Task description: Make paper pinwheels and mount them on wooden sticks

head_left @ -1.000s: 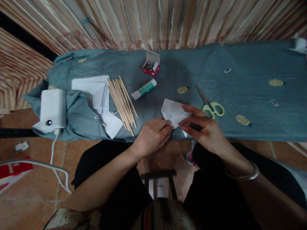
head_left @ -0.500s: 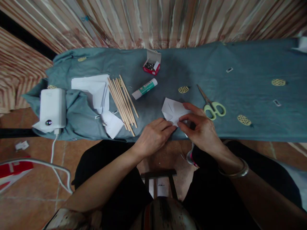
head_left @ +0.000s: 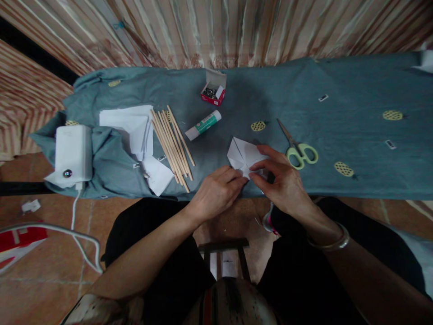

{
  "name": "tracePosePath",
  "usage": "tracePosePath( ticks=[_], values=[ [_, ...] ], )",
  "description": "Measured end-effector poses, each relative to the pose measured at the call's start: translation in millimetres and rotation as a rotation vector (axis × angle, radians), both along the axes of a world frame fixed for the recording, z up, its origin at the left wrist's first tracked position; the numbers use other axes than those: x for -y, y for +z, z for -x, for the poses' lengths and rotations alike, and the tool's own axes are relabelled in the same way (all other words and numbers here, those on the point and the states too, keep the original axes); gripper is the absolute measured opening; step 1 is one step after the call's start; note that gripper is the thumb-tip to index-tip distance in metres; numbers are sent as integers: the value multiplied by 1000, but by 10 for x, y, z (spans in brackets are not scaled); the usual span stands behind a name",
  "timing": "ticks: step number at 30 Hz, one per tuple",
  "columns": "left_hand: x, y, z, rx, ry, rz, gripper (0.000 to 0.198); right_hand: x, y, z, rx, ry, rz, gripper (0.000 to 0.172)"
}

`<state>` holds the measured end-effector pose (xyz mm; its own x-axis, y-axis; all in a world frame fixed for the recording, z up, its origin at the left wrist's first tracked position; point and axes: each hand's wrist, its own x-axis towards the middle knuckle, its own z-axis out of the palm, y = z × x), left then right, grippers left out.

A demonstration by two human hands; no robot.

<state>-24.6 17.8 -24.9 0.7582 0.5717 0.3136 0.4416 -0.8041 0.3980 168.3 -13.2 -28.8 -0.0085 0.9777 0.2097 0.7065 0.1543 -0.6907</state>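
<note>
A piece of white paper [head_left: 244,151] with cut or creased lines running toward its middle lies at the front edge of the cloth-covered table. My left hand [head_left: 218,189] closes its fingers on the paper's lower left edge. On the right side, my right hand [head_left: 279,176] pinches the paper near its centre between thumb and fingers. Part of the sheet is hidden under the right fingers. Green-handled scissors [head_left: 302,155] lie just right of my right hand. A glue stick [head_left: 203,125] rests beyond the paper, to the left.
Several wooden sticks [head_left: 172,146] lie left of my hands, beside white paper sheets [head_left: 135,119]. An open red box [head_left: 213,90] of small metal pins stands farther back. At the far left is a white power bank [head_left: 73,153] with a cable [head_left: 75,212] hanging down.
Both hands stay almost in place on the paper. A dark line on the paper's upper left looks wider now. The view has shifted very slightly.
</note>
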Motion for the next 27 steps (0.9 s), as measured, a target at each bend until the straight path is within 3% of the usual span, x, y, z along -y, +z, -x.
tracePosePath(
  ticks=[15, 27],
  values=[
    [-18, -13, 3, -4, 5, 80, 24, 1, -5, 2, 4, 12, 16, 6],
    [-23, -32, 0, -1, 8, 124, 23, 42, -20, 17, 92, 106, -37, 26]
  ],
)
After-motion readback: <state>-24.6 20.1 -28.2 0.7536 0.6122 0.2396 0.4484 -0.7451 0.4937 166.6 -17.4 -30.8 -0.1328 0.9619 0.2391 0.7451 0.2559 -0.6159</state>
